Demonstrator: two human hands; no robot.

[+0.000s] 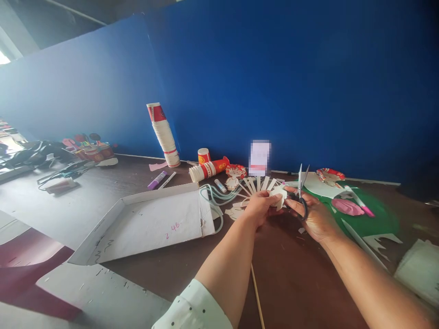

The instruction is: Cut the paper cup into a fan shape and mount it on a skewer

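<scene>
My left hand [259, 208] is closed on a small white paper cutout [278, 197], its thumb pressed on top. Close to the right of it, my right hand [317, 219] holds black-handled scissors [303, 208]. The blades point upward, slightly apart and away from the paper. Fingers of my right hand reach to the cutout's right edge, where I cannot tell whether they grip it. Just behind my left hand, white paper strips [252, 185] fan outward. Decorated red-and-white cut paper [236, 171] lies behind them.
A shallow white cardboard box [147, 224] lies left, beside a pale cable [214, 196]. Behind stand stacked paper cups [164, 137]; more cups [209, 170] lie on their side. At right are a green disc [380, 219], a pink marker [368, 211] and paper scraps. A blue partition [274, 82] closes the back.
</scene>
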